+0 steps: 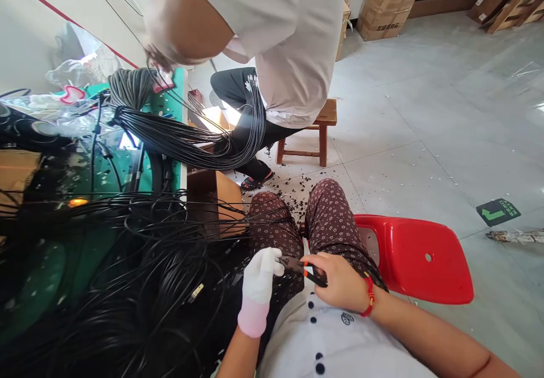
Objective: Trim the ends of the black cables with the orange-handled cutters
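Note:
My right hand (343, 281), bare with a red cord bracelet at the wrist, grips cutting pliers (292, 263) with black and orange handles. The jaws point left, towards my left hand (260, 273), which wears a white glove with a pink cuff. Its fingers are pinched together right at the jaws; whatever they hold is too small to make out. Both hands are above my lap. Black cables (170, 279) lie in a large tangled heap to the left of my gloved hand, and some strands reach over my patterned trousers (272, 219).
A co-worker (293, 43) sits ahead on a wooden stool (326, 114), with a bundle of black cables (182, 137) over the leg. At left stands a green-topped table (181, 92). A red plastic stool (429, 253) is at my right. Cardboard box (229, 196) beside my knee; scraps litter the floor.

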`<state>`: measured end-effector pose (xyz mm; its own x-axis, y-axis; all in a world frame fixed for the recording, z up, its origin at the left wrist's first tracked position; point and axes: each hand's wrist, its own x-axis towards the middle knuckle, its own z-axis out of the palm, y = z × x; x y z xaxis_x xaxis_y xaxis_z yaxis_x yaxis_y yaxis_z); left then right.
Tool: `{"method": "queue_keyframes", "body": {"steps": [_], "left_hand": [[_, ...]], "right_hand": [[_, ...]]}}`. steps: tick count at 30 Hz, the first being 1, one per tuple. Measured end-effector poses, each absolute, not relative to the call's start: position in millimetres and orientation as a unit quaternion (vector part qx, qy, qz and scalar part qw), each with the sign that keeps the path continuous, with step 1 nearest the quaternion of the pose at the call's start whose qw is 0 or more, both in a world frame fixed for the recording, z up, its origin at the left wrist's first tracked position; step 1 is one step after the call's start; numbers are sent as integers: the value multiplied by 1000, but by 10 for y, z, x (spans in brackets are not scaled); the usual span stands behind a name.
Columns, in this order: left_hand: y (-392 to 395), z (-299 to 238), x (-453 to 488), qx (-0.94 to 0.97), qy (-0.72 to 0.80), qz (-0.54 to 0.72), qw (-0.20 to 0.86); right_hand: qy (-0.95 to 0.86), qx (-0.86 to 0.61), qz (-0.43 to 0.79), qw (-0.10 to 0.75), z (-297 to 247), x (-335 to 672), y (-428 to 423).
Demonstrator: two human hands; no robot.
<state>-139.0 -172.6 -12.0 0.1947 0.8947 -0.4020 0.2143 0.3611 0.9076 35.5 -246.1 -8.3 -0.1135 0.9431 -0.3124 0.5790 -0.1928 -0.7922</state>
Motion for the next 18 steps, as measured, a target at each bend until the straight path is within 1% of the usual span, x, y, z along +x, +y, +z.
{"method": "queue_keyframes", "body": {"steps": [2,4,6,8,10,12,16,18], "left_hand": [[-1690,-45,-1399,525,563,232,594],[-1664,-4,-1420,549,539,193,609],[-1647,7,-1445,557,513,170,630],[-1635,7,-1462,569,494,157,638],[-1625,15,-1465,591,483,149,629],[-1617,34,-1455,618,475,143,610],[-1616,68,-1432,645,463,144,591],[-1622,61,-1429,641,463,151,593]], "right_hand": [[-620,-654,392,184,-64,355,-2475],[-631,-662,370,165,-63,354,-2490],[-633,-658,371,167,-71,353,-2500],[-626,-645,397,188,-83,357,-2501],[-603,-622,453,211,-101,370,-2495],[-557,-592,533,235,-126,395,-2485],[-419,-505,696,292,-175,473,-2470],[-332,-457,768,302,-184,509,-2471]]}}
